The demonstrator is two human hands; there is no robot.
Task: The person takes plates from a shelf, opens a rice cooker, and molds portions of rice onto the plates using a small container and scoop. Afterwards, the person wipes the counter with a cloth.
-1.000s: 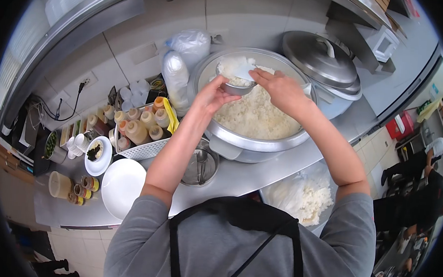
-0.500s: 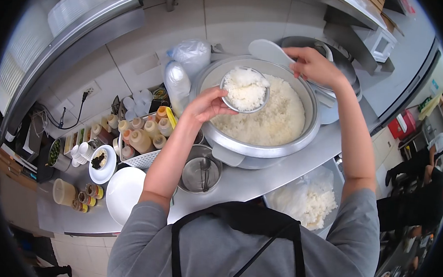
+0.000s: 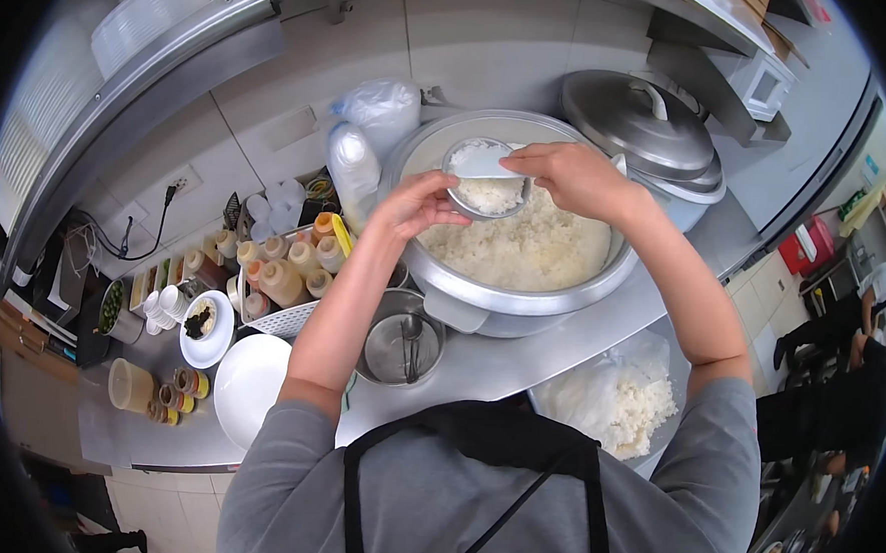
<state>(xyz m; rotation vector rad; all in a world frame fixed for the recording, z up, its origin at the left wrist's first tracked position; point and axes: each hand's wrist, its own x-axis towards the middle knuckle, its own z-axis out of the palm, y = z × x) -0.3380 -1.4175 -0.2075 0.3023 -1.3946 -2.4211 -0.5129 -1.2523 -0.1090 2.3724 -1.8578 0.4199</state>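
Note:
My left hand [image 3: 419, 205] grips a small metal bowl [image 3: 496, 217] by its left side. White rice [image 3: 493, 197] fills the bowl, its top lower than the earlier heap. A pale rice paddle [image 3: 481, 162] lies across the bowl's mouth, pressed on the rice, its handle end pinched in my right hand [image 3: 573, 178]. Beneath both hands stands a large round metal pot [image 3: 552, 301], holding much cooked rice [image 3: 524, 251]. Part of the pot's far right rim is hidden by my right hand and forearm.
A domed metal lid [image 3: 631, 126] sits right of the pot. Left are a basket of squeeze bottles [image 3: 280, 280], a white dish [image 3: 249, 392] and a metal pan with utensils [image 3: 370, 361]. A bag of rice [image 3: 641, 412] lies near my right elbow. Another person [image 3: 860, 348] stands far right.
My right hand has brought the paddle left and down from beyond the pot's rim onto the bowl. The heaped rice is flatter. My left hand still holds the bowl in nearly the same place.

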